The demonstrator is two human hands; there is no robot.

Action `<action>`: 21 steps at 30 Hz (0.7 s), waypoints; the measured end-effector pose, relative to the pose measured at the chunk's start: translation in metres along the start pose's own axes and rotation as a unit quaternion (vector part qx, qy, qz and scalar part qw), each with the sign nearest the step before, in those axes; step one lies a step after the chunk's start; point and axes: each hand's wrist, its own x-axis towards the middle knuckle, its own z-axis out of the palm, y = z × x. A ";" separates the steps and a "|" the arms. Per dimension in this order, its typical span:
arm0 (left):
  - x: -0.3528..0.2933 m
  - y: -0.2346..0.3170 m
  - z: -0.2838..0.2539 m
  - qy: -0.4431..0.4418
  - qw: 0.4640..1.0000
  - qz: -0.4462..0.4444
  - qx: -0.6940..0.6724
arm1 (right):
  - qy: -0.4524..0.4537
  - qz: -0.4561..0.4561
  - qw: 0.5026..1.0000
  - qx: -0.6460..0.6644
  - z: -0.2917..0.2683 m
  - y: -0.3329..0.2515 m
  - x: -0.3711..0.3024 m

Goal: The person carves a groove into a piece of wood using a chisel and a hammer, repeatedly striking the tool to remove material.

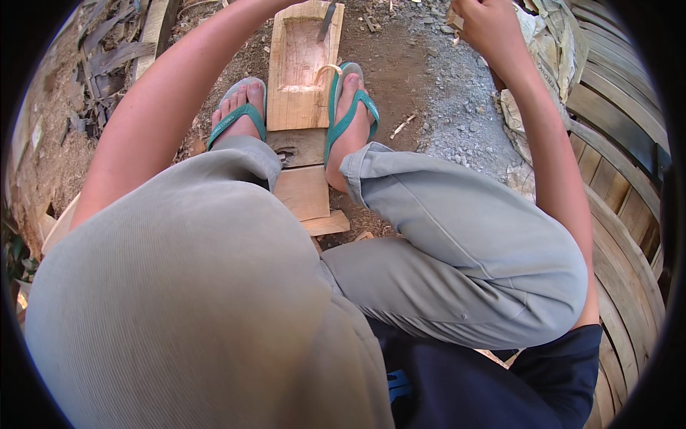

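Observation:
A pale wooden block (304,111) with a rectangular hollow carved in it lies between my feet. The flat metal blade of a chisel (327,23) rests inside the hollow's far right part, its handle cut off by the top edge. My left forearm reaches up to the block's far end; at the top edge only a sliver of my left hand (287,3) shows, beside the chisel, its fingers out of view. At upper right, my right hand (488,27) is closed round a wooden tool (454,19) with a pale end, mostly hidden by the hand.
My feet in green-strapped sandals (246,118) flank the block. A curled shaving (329,71) lies at its near right. Flat boards (304,191) lie under and nearer than it. Grey gravel (464,118), crumpled sacks (547,50) and stacked curved planks (622,236) are to the right; wood scraps (107,61) lie left.

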 end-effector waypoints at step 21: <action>0.014 -0.006 0.008 -0.023 1.000 0.013 0.002 | 0.042 0.064 0.993 -0.087 -0.014 -0.017 0.035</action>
